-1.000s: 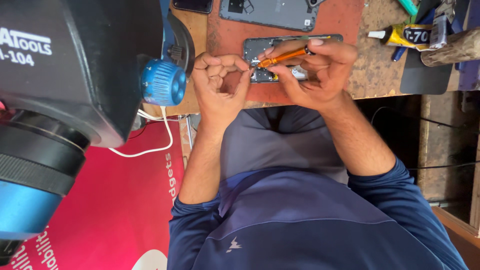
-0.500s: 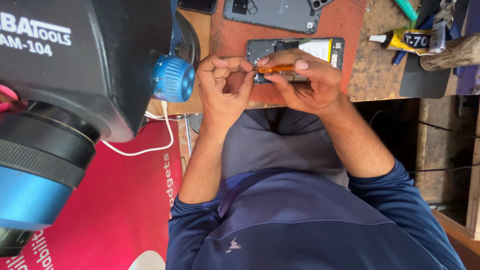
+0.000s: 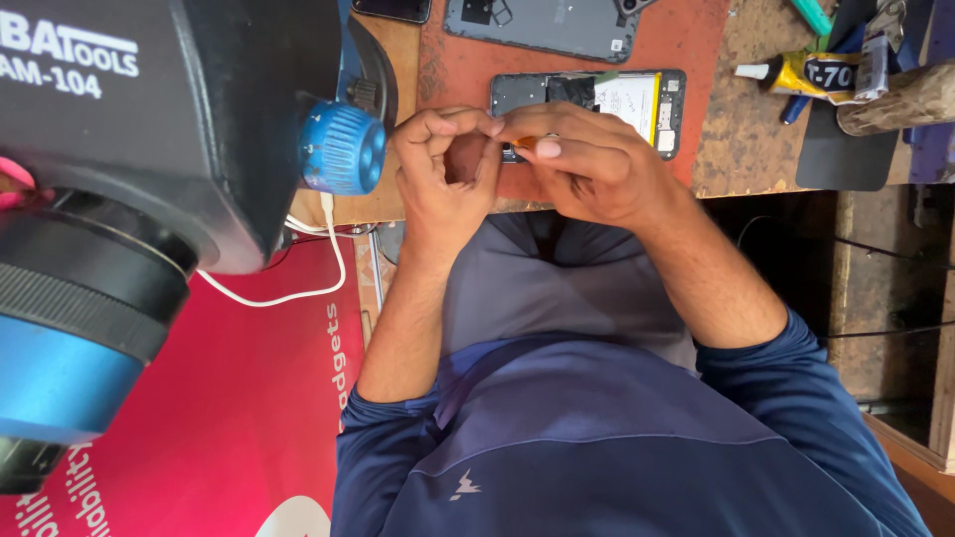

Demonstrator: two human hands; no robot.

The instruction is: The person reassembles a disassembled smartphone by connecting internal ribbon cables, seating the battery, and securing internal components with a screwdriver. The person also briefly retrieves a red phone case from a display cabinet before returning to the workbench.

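Note:
My left hand [image 3: 446,177] and my right hand [image 3: 597,169] meet at the near edge of the workbench, just in front of an opened phone [image 3: 637,99] whose battery and circuit board show. An orange screwdriver [image 3: 524,142] is gripped in my right hand, and only a short piece of it shows between the fingers. The left hand's thumb and fingers are pinched together at the screwdriver's tip. I cannot see anything between them. The phone lies on a red mat [image 3: 686,40].
A grey phone back cover [image 3: 542,25] lies beyond the phone. At the far right are a yellow glue tube [image 3: 806,72] and a black pad [image 3: 846,149]. A black microscope body [image 3: 149,119] with a blue knob [image 3: 343,147] fills the left, above a white cable [image 3: 298,293].
My right hand has drawn the screwdriver off the phone toward my left hand. The two hands now touch, and the screwdriver is mostly hidden.

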